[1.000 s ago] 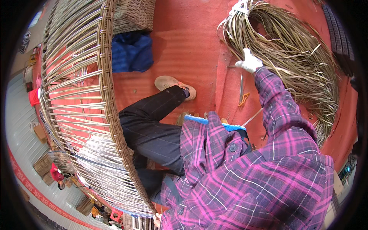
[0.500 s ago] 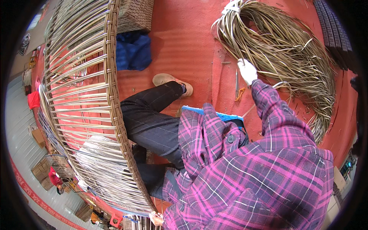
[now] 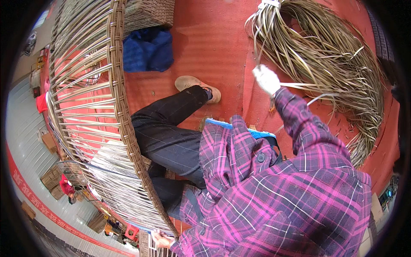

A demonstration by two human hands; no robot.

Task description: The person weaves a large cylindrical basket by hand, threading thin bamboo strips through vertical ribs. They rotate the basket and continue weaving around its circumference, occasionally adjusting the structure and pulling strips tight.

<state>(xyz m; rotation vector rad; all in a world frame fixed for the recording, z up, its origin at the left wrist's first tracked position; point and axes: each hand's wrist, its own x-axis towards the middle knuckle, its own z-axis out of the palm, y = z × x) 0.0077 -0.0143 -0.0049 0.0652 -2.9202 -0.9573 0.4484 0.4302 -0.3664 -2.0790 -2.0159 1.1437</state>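
My right hand (image 3: 266, 80), in a white glove, is closed beside the tied bundle of long brown and tan weaving strips (image 3: 308, 51). Thin strands run between the glove and the bundle, and a pale one stretches rightward behind the forearm. My left hand (image 3: 161, 239) is at the lower end of a large wicker panel (image 3: 115, 64), its fingers bent at the panel's lower edge. The panel has a braided brown rim and rows of light strips across it. It leans upright beside my legs.
A blue cloth (image 3: 148, 49) lies by a woven wicker piece (image 3: 150, 13) at the top. My shoe (image 3: 198, 88) rests on the red floor covering (image 3: 209, 43). I sit on something blue-edged (image 3: 239, 127). Dark woven pieces (image 3: 381, 38) stand far right. A person in red (image 3: 66, 187) is far left.
My right hand has shifted left, away from the bundle, and pale strands now show beside it. A pointed tool with an orange loop is now mostly hidden by that hand. The view has turned slightly.
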